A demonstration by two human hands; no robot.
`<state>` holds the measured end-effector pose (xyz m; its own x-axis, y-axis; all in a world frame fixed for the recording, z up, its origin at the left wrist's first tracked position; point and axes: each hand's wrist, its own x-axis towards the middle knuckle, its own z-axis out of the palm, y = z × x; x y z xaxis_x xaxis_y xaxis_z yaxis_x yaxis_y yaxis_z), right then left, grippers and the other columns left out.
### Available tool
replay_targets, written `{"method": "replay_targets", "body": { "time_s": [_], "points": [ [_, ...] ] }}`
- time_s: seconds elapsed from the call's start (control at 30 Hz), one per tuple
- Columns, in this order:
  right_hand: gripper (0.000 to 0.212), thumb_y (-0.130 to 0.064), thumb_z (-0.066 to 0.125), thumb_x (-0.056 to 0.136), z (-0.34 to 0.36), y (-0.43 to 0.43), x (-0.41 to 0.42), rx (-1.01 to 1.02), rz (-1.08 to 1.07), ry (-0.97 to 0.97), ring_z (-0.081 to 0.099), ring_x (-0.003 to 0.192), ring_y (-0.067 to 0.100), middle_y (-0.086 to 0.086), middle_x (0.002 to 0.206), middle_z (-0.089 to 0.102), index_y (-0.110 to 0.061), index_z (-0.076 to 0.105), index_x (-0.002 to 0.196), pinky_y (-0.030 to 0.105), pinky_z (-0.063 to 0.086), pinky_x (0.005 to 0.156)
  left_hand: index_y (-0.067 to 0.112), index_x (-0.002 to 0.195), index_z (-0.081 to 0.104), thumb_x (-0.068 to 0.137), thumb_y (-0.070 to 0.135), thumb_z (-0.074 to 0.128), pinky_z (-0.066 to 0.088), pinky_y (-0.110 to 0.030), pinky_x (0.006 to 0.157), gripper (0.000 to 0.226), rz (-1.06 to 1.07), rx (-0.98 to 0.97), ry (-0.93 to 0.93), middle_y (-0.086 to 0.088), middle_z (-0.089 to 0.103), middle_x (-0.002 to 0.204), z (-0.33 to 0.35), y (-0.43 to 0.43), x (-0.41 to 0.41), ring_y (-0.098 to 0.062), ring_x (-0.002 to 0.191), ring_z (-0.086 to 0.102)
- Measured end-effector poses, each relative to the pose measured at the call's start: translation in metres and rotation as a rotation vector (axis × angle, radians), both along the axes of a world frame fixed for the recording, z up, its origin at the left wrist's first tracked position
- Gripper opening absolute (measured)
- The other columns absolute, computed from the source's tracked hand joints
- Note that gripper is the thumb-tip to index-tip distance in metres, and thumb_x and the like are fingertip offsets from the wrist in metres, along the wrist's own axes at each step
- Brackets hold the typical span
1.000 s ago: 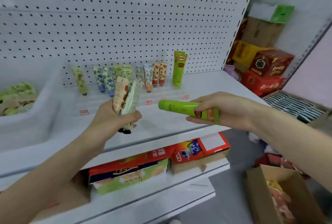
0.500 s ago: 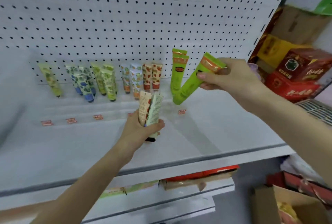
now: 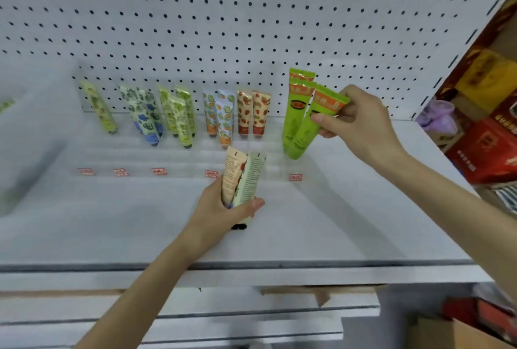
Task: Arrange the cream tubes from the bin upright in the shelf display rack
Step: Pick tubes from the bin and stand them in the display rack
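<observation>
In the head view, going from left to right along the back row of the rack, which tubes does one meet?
Lone yellow-green tube → blue-flowered tubes → green-leaf tubes → orange-fruit tubes → strawberry tubes → standing bright green tubes → tilted bright green tube.

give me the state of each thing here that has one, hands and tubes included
right hand, pinches the green tube near its flat end
green tube, tilted, cap end down beside the standing green tubes
standing green tubes, two, upright in the rack
left hand, grips two cream tubes
two cream tubes, held together, flat ends up
patterned tubes, standing in the rack lanes, some leaning
</observation>
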<state>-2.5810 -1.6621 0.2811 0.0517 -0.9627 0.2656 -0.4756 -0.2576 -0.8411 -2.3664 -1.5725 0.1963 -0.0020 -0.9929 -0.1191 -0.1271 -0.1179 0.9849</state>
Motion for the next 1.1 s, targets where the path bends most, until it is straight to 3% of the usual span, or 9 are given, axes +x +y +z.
{"method": "replay_targets", "body": {
  "time_s": [0.47,0.67,0.8,0.93,1.03,1.1],
  "points": [
    [0.024,-0.022,0.078,0.075,-0.014,-0.024,0.01,0.05,0.011,0.079,0.07,0.069,0.017,0.003,0.087,0.07,-0.022,0.055,0.078,0.037,0.058,0.073,0.013,0.104,0.059,0.076,0.018,0.073,0.051,-0.021,0.053,0.032,-0.054,0.013,0.002,-0.008,0.072,0.088,0.001,0.001,0.006,-0.013,0.069,0.07],
    [0.027,-0.019,0.079,0.075,-0.018,-0.033,0.015,0.094,-0.03,0.057,0.067,0.07,0.013,0.003,0.091,0.068,-0.015,0.054,0.087,0.031,0.055,0.06,0.015,0.103,0.059,0.07,0.031,0.08,0.05,-0.02,0.052,0.043,-0.066,0.039,0.07,-0.01,0.072,0.09,0.002,0.0,0.008,-0.013,0.07,0.07],
    [0.025,-0.024,0.08,0.074,-0.02,-0.034,0.014,0.101,-0.044,0.03,0.067,0.071,0.014,-0.001,0.088,0.067,-0.022,0.055,0.08,0.027,0.051,0.055,0.017,0.104,0.058,0.068,0.031,0.081,0.055,-0.026,0.058,0.045,-0.095,0.037,0.071,-0.009,0.072,0.091,0.001,0.0,0.011,-0.016,0.075,0.071],
    [0.025,-0.023,0.079,0.074,-0.022,-0.03,0.014,0.116,-0.051,0.02,0.066,0.07,0.016,-0.004,0.086,0.065,-0.02,0.057,0.086,0.026,0.05,0.055,0.018,0.106,0.058,0.066,0.03,0.07,0.055,-0.024,0.058,0.044,-0.115,0.029,0.071,-0.006,0.072,0.091,0.0,-0.001,0.012,-0.014,0.075,0.071],
    [0.029,-0.023,0.077,0.077,-0.018,-0.021,0.012,0.115,-0.109,-0.036,0.062,0.063,0.015,-0.001,0.083,0.06,-0.016,0.055,0.095,0.024,0.047,0.051,0.016,0.107,0.058,0.066,0.028,0.069,0.052,-0.021,0.057,0.044,-0.118,0.038,0.124,-0.007,0.072,0.09,0.001,-0.001,0.013,-0.014,0.073,0.07],
    [0.024,-0.024,0.075,0.079,-0.016,-0.009,0.011,0.098,-0.174,-0.116,0.051,0.051,0.014,-0.001,0.073,0.051,-0.017,0.053,0.086,0.019,0.04,0.046,0.016,0.106,0.059,0.068,0.026,0.073,0.054,-0.022,0.06,0.042,-0.127,0.054,0.161,-0.005,0.073,0.086,0.001,-0.002,0.015,-0.014,0.073,0.07]
  ]
}}
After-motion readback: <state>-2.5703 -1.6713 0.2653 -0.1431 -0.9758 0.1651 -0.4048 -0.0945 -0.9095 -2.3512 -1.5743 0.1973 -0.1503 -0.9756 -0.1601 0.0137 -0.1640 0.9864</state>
